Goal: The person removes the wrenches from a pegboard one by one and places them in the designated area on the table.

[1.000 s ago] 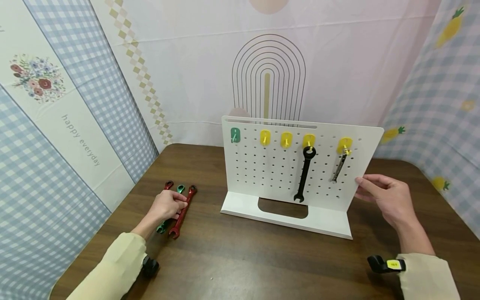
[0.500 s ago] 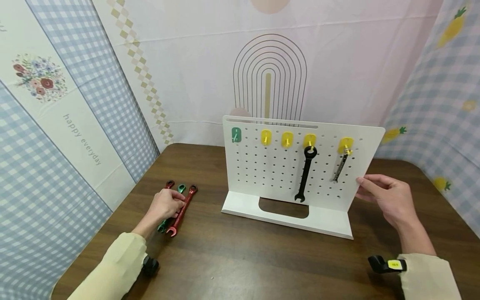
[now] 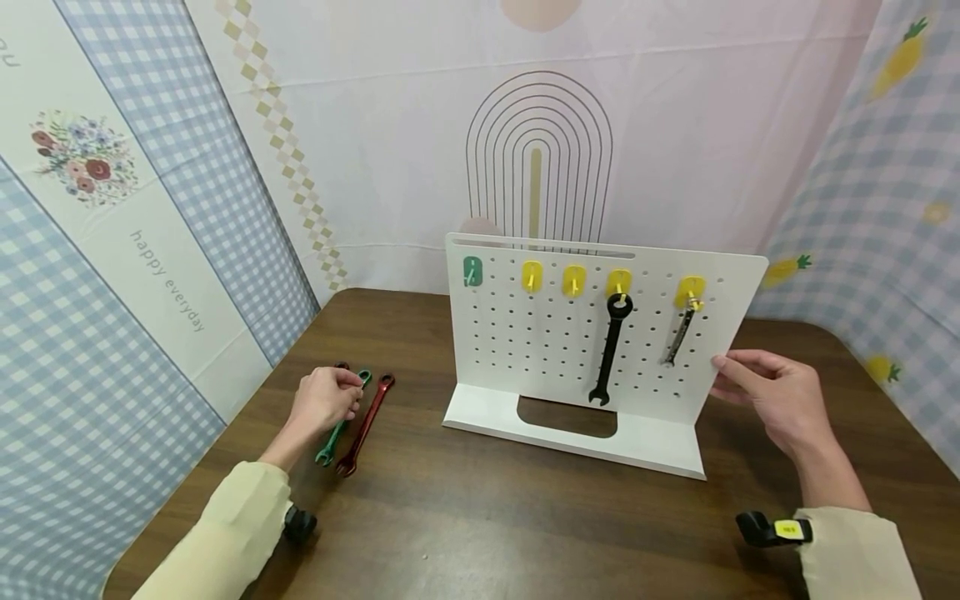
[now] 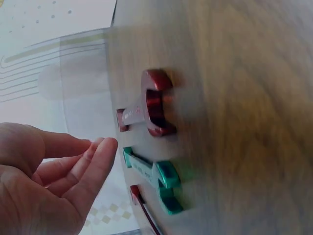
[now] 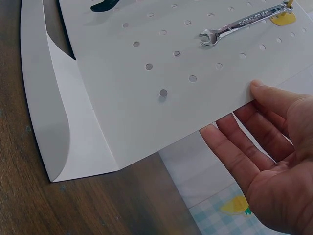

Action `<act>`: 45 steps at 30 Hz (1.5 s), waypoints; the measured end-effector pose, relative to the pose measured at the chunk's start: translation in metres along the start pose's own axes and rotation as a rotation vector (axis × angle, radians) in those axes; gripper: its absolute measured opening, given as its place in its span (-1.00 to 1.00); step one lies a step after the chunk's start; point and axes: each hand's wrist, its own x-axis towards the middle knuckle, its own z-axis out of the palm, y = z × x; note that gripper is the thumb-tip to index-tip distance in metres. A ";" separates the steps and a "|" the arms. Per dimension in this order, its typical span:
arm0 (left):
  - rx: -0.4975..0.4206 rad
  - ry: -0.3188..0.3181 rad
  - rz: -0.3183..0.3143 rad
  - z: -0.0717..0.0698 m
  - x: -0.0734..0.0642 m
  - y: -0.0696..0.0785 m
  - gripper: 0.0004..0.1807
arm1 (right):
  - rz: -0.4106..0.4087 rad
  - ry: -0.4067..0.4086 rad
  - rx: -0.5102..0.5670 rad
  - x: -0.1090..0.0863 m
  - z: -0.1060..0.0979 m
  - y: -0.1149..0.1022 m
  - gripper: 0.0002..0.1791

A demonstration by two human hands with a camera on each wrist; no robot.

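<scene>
My left hand is above the green combination wrench, thumb and fingertips close together with nothing between them. To its right lies a red wrench. A second, thinner red wrench lies on the other side, mostly covered by the hand in the head view. My right hand grips the right edge of the white pegboard, with the thumb on its front face and the fingers behind. A black wrench and a small silver wrench hang from yellow hooks on the board.
Two more yellow hooks and a green hook carry nothing. The board's white foot stands on the brown wooden table. Printed cloth hangs behind and at both sides.
My left hand has left the right-hand red wrench and moved up and left over the green one. That red wrench has shifted slightly. My right hand has stayed at the board's edge.
</scene>
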 end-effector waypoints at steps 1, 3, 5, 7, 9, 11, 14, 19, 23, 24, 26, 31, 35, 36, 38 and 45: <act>-0.013 0.008 0.009 0.001 0.000 0.001 -0.81 | 0.000 0.000 -0.001 0.000 0.000 0.000 -0.57; -0.038 0.025 0.036 0.003 0.000 0.004 -0.81 | 0.000 0.001 -0.007 0.000 0.000 0.000 -0.57; -0.077 0.033 0.060 0.006 0.000 0.009 -0.80 | -0.001 0.004 -0.014 0.000 0.000 -0.001 -0.56; -0.114 0.033 0.082 0.010 0.000 0.015 -0.80 | 0.000 0.006 -0.021 -0.001 0.000 -0.002 -0.55; -0.156 0.024 0.105 0.013 -0.001 0.023 -0.81 | 0.000 0.007 -0.039 -0.001 0.000 -0.002 -0.54; -0.189 0.018 0.130 0.018 -0.001 0.032 -0.82 | 0.002 0.008 -0.041 -0.002 0.000 -0.002 -0.53; -0.230 0.009 0.167 0.025 -0.002 0.047 -0.84 | 0.002 0.008 -0.036 -0.002 0.000 -0.003 -0.54; -0.271 -0.039 0.218 0.040 -0.004 0.075 -0.85 | 0.007 -0.002 0.012 -0.004 0.000 -0.004 -0.57; -0.321 -0.107 0.267 0.052 -0.006 0.098 -0.82 | -0.001 -0.001 -0.002 -0.004 -0.001 -0.002 -0.57; -0.344 -0.130 0.276 0.055 -0.007 0.104 -0.82 | -0.005 -0.001 -0.001 -0.004 -0.001 -0.002 -0.57; -0.404 -0.178 0.294 0.060 -0.008 0.115 -0.81 | -0.006 0.005 0.014 -0.003 -0.001 -0.001 -0.61; -0.570 -0.280 0.341 0.075 -0.008 0.135 -0.77 | -0.020 -0.006 0.075 -0.002 -0.001 -0.001 -0.68; -0.670 -0.334 0.364 0.086 -0.009 0.147 -0.75 | -0.018 -0.024 0.080 -0.002 -0.001 -0.002 -0.64; -0.690 -0.347 0.367 0.088 -0.009 0.149 -0.74 | -0.016 -0.027 0.075 -0.002 -0.002 -0.002 -0.62; -0.726 -0.373 0.381 0.092 -0.009 0.154 -0.73 | -0.012 -0.026 0.062 -0.003 -0.002 -0.003 -0.61; -0.782 -0.423 0.428 0.104 -0.013 0.172 -0.69 | -0.015 -0.028 0.107 -0.002 -0.002 -0.002 -0.67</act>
